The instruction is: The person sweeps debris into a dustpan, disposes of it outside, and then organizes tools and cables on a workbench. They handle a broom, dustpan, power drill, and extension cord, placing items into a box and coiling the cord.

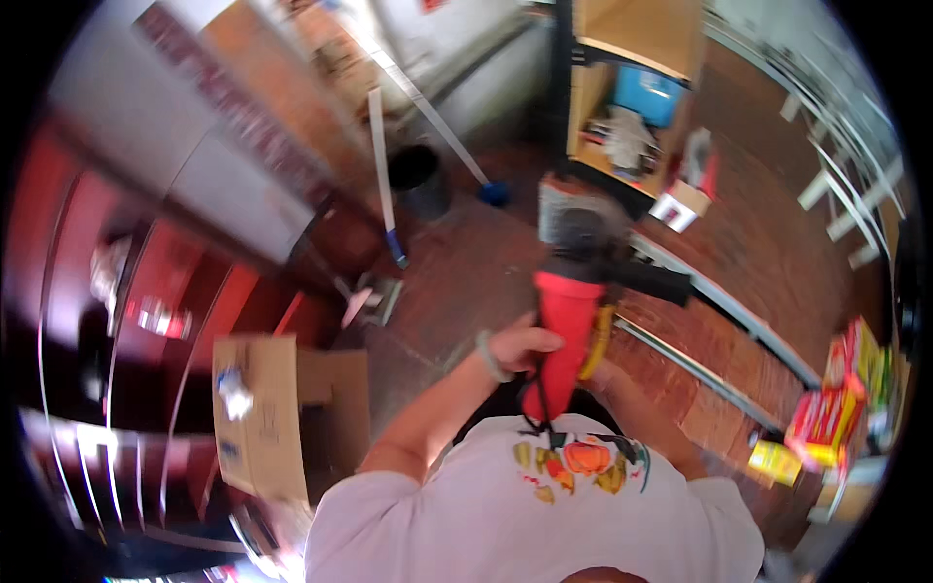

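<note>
pointing away, upright red tool [564, 330]

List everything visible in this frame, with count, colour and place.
power tool: one, red body with black head, centre, held in front of the chest
cardboard box: one, brown, lower left
bucket: one, black, upper centre on the floor
long handles: two, pale, beside the bucket
shelf unit: one, wooden, top right
packages: several, red and yellow, right edge
left hand: gripping the tool body
right hand: blurred, at the tool's lower side
</note>
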`<state>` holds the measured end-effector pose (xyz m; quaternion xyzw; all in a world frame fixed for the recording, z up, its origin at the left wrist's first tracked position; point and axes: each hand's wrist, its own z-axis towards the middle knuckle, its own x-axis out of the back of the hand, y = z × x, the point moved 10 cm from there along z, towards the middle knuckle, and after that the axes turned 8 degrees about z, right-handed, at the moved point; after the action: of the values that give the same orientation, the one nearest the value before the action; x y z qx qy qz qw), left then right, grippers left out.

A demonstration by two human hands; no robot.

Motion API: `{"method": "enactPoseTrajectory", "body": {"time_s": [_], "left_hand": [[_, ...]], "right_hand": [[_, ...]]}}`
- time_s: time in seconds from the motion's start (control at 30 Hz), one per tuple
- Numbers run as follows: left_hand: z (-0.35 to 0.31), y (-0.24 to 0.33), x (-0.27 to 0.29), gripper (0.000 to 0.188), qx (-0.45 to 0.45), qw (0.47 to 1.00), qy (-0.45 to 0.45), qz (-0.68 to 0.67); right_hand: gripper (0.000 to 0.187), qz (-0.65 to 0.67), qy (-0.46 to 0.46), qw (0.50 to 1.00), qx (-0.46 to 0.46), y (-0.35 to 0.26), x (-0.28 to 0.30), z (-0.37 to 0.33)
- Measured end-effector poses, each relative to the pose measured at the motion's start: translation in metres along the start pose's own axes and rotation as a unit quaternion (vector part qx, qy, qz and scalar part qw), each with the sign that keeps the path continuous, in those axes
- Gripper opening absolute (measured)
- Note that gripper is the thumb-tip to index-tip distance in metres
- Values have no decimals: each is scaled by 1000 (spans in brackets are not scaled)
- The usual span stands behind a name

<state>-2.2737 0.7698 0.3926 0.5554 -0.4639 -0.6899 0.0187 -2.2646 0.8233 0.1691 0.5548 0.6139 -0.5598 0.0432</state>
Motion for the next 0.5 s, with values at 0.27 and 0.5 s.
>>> {"method": "enactPoseTrajectory", "body": {"time_s": [0.27, 0.5], "left_hand": [[5, 54, 35, 62, -61, 984, -3, 168], [95, 83, 68, 57, -89, 981, -17, 169]], "right_hand": [[53, 29, 74, 985, 152, -89, -71, -36], [95, -240, 207, 936, 152, -139, -80, 14]]}}
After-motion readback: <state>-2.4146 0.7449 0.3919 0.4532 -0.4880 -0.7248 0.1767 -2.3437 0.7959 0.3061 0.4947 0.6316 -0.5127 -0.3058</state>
